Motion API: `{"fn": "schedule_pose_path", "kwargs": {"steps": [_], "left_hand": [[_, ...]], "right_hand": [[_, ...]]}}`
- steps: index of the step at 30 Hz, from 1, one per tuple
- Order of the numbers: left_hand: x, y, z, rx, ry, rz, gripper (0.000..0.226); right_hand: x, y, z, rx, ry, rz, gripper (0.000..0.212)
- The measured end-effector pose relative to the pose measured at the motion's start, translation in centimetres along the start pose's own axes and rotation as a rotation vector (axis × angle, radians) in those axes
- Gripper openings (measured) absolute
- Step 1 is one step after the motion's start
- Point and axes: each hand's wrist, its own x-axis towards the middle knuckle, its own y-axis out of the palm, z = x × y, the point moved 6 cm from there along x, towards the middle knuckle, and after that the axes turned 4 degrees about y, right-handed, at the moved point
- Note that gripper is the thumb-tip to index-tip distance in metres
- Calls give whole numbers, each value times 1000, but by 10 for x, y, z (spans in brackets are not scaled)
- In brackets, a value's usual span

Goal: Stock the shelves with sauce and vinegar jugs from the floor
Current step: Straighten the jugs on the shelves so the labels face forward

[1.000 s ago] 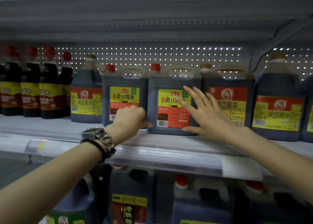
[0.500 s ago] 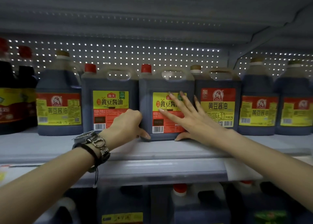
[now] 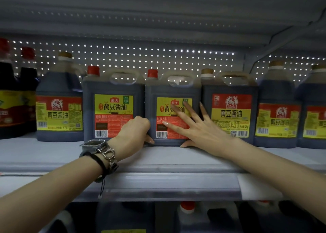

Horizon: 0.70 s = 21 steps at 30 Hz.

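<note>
Here, the left hand point(image 3: 135, 132) grips the corner of a full jug point(image 3: 173, 90); the right hand point(image 3: 199, 128) lies flat on its label point(image 3: 165, 109). Likely heavy, slick: lift by the handle point(image 3: 180, 73).

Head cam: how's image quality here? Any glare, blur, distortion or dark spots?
Head view: dim overall. Bright pinpoints glare through the perforated back panel. The centre jug has a sharp, readable label, and the right hand on it is slightly smeared. The dark bottles at far left are soft and underexposed. The lower jugs are nearly lost in shadow. There is mild wide-angle stretch toward the edges.
</note>
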Motion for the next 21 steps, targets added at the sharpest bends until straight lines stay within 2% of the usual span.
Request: {"fn": "schedule_pose_path", "kwargs": {"steps": [5, 8, 11, 14, 17, 21], "left_hand": [[-3, 0, -4, 91, -4, 5, 38], [-10, -2, -8, 127, 6, 9, 23], [-23, -9, -3, 118, -46, 23, 32], [-45, -29, 19, 185, -128, -55, 35], [-71, -46, 55, 270, -245, -94, 33], [-95, -55, 99, 293, -413, -64, 38]], "right_hand": [[0, -2, 2, 2, -46, 14, 80], [3, -11, 4, 23, -79, -25, 67], [8, -25, 8, 35, -120, -118, 49], [15, -40, 15, 75, -147, -205, 40], [28, -50, 25, 127, -135, -243, 40], [56, -56, 45, 143, -115, -231, 54]]}}
